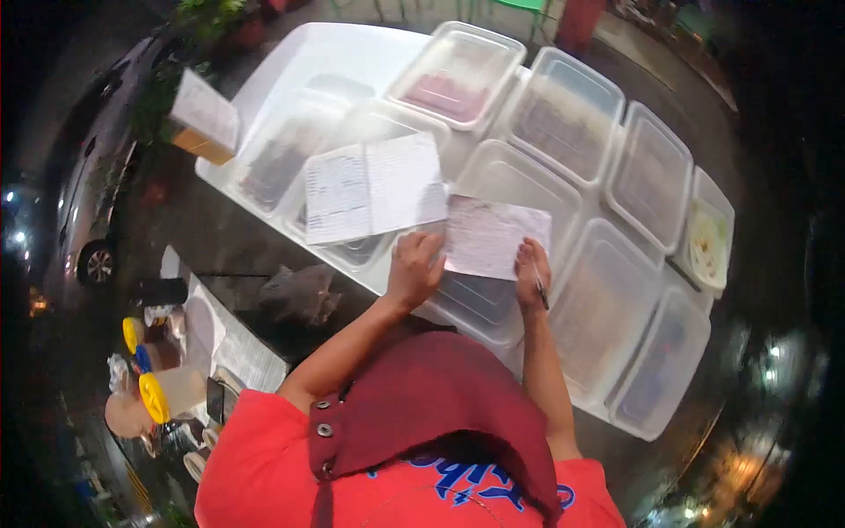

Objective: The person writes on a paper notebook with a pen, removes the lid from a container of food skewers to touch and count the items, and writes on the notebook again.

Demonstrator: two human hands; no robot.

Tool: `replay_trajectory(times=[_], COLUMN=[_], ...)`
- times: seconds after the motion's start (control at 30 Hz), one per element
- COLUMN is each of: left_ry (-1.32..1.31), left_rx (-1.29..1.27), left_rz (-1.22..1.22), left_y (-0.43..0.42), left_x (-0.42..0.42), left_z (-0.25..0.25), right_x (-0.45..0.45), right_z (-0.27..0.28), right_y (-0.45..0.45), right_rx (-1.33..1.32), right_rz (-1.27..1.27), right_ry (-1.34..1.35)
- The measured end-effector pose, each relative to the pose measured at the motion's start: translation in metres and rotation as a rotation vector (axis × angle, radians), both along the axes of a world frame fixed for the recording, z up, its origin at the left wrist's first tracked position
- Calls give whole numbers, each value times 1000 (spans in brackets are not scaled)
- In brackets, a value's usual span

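A pinkish sheet of paper (495, 231) with faint lines of writing lies across the lids in front of me. My left hand (416, 267) is at its lower left corner, fingers curled and the thumb side against the edge. At the right edge, my right hand (532, 271) has its fingers closed round a dark pen (541, 295), whose lower end sticks out below the hand. Left of the sheet, an open notebook (405, 189) with written pages rests on more lids, just beyond my left hand.
Several lidded plastic containers (563, 110) with contents cover much of the white table (330, 48). A box with a card (204, 123) stands at its left corner. Yellow-lidded jars (172, 393) are on a side surface at lower left. A parked car (101, 176) is beyond.
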State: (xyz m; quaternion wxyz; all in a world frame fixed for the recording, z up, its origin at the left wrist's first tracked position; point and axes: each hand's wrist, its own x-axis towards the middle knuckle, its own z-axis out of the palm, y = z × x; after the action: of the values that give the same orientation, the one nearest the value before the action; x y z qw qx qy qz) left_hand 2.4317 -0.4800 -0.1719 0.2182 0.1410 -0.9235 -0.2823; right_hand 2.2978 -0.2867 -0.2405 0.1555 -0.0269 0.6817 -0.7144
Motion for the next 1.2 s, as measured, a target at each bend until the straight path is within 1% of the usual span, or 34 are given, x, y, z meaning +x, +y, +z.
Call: replay_trajectory(times=[0.03, 0.1, 0.13, 0.17, 0.23, 0.3, 0.33, 0.37, 0.47, 0.5, 0.63, 0.67, 0.7, 0.77, 0.8, 0.87, 0.9, 0.93, 1.0, 1.07, 1.1, 1.2], left_ry=[4, -64, -89, -146, -231, -250, -248, -247, -194, -202, -151, -139, -126, -87, -83, -99, -120, -137, -142, -128, -122, -81], left_rx=[-31, -125, -165, -162, -203, -255, -265, -277, -257, -211, -272, -265, -261, -248, -238, -254, -255, -251, -201, -176, -157, -103], left_rz=[2, -23, -55, -48, -37, -12, 3, 20, 28, 17, 6, 4, 7, 7, -30, -37, -34, -31, -32, -29, -35, -61], left_y=[5, 3, 3, 4, 5, 9, 11, 12, 15, 15, 11, 13, 14, 14, 15, 10, 6, 6, 8, 7, 8, 9], left_x=[0, 2, -1, -3, 0, 0, 1, 1, 1, 1, -2, -2, -1, -2, -3, -1, 1, 0, 0, -1, 0, 0], left_z=[-5, -20, -27, -29, -29, -29, -26, -24, -18, -15, -30, -28, -25, -25, -28, -32, -36, -39, -32, -29, -28, -22], right_x=[2, 0, -6, -6, 6, 23, 37, 47, 70, 77, 89, 86, 84, 74, 68, 49, 38, 31, 16, 4, 1, -1], right_z=[6, -2, -7, -7, 15, 39, 65, 79, 61, 54, 8, 25, 45, 53, 54, 35, 73, 45, 47, 53, 56, 63], right_y=[0, 1, 3, 7, -1, -1, 2, 4, 15, 19, 43, 45, 54, 61, 60, 60, 61, 63, 70, 64, 61, 45], right_rx=[-38, -129, -345, -286, -62, 161, 162, 154, 251, 186, -108, -199, 163, 318, 383, 493, 557, 539, 599, 750, 833, 963], right_rz=[14, 33, 76, 118, 7, 7, 58, 89, 258, 280, 280, 268, 272, 92, 16, -127, -37, -114, -41, -12, -3, -33], right_ry=[2, 21, -97, -63, 99, 407, 382, 415, 457, 433, 318, 285, 144, 258, 312, 387, 101, 110, 199, 224, 236, 294])
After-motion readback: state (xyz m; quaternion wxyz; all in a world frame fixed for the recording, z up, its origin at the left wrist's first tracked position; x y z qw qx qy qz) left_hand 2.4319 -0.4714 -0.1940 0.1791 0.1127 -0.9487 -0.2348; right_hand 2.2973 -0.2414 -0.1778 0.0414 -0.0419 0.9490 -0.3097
